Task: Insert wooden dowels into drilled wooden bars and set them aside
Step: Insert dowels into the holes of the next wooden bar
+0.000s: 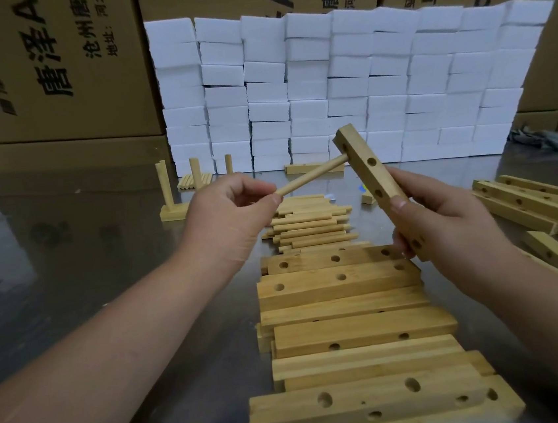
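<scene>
My right hand (443, 214) grips a drilled wooden bar (367, 167), held tilted above the table with its top end up and to the left. My left hand (229, 213) pinches a wooden dowel (315, 174) by its near end. The dowel's far tip meets the bar's upper part at a hole. Beneath both hands lie a pile of loose dowels (310, 225) and a stack of drilled bars (343, 308) running toward me.
A finished bar with upright dowels (174, 208) stands at the back left, more dowels (195, 180) behind it. More drilled bars (531, 202) lie at the right. A wall of white foam blocks (343, 84) and cardboard boxes (48, 63) close off the shiny metal table (70, 267).
</scene>
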{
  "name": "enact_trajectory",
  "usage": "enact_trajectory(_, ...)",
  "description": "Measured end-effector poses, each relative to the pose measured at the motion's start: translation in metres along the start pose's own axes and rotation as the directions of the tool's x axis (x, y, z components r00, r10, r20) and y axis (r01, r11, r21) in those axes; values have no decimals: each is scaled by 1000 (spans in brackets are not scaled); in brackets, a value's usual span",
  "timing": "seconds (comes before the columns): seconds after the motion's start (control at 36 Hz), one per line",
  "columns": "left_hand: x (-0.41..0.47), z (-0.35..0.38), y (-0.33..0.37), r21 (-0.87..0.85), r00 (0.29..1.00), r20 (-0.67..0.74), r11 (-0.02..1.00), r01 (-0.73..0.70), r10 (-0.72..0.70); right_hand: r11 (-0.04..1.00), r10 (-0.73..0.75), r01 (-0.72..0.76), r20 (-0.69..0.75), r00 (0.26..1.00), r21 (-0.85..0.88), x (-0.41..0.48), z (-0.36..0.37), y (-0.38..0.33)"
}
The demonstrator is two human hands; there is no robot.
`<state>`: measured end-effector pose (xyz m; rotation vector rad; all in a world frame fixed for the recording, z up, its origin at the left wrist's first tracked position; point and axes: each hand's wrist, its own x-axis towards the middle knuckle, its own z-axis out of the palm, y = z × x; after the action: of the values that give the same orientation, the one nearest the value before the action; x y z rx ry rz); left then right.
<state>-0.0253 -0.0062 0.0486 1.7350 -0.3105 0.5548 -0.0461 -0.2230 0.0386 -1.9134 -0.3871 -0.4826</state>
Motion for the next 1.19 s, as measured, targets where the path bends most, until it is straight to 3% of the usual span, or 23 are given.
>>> enact_trajectory(0.22, 1, -1, -2, 105, 999, 3, 993, -50, 49, 999, -5, 3, 59, 998, 39, -2, 1, -6)
enact_trajectory(0.33, 0, -4, -4, 256, 982, 108, 950, -179, 156, 999, -8, 5, 60, 998, 45, -3, 0, -7)
enact_trajectory(0.44, -1, -4, -5, 435, 946, 221, 844, -313, 237, 999, -40, 38, 59, 997, 23, -4, -1, -8)
enact_trajectory(0.86, -2, -6, -6, 500, 916, 209, 768, -400, 341, 997, -68, 66, 78, 995, 32, -5, -2, -8)
enact_trajectory(1.19, -3, -8, -7, 467, 917, 205, 790, -398, 342, 998, -59, 58, 79, 995, 13, -5, -1, -9)
